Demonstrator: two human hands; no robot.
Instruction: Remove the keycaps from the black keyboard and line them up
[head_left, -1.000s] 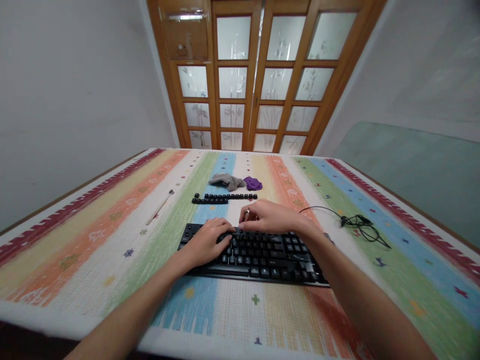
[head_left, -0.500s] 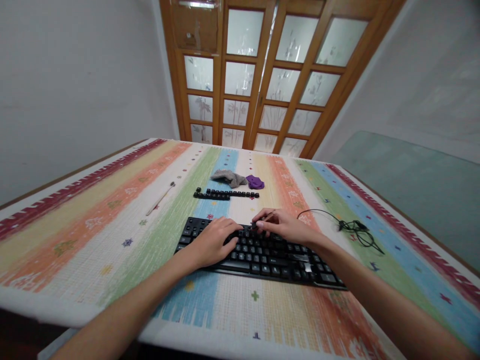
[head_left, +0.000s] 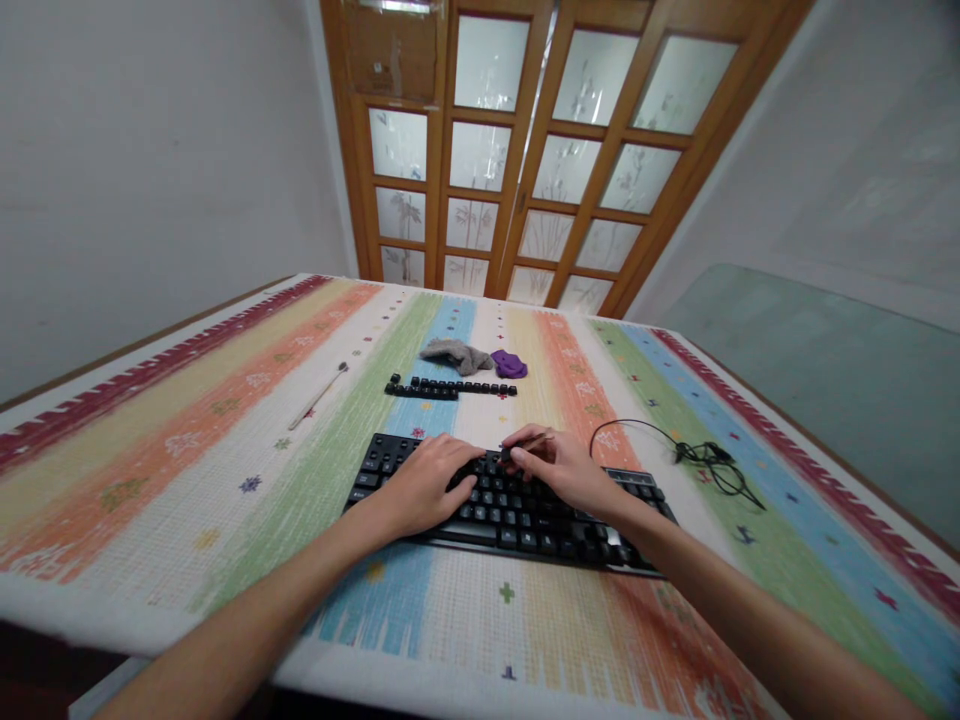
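A black keyboard [head_left: 495, 535] lies on the table, its upper rows partly hidden by my hands; some keys at its top left stand without caps. My left hand [head_left: 429, 485] rests on its left part, palm down, with the fingers stretched towards the top row and the thumb apart. Over the upper middle of the keyboard, my right hand [head_left: 559, 468] is closed in a pinch. Between its fingertips shows a small black keycap [head_left: 507, 456], close to the top row. Something thin and brownish sticks out among the right fingers; its kind is unclear.
Behind the keyboard, loose black keycaps [head_left: 450, 388] lie in rows. Beyond them are a grey cloth [head_left: 457, 355] and a purple cloth [head_left: 509, 364]. A slim brush [head_left: 319, 396] lies at left, a bundled black cable [head_left: 709, 455] at right. A striped tablecloth [head_left: 247, 540] covers the table.
My right hand has shifted slightly left and turned a little, uncovering more of the keyboard's right end. My left hand stays in place on the keys.
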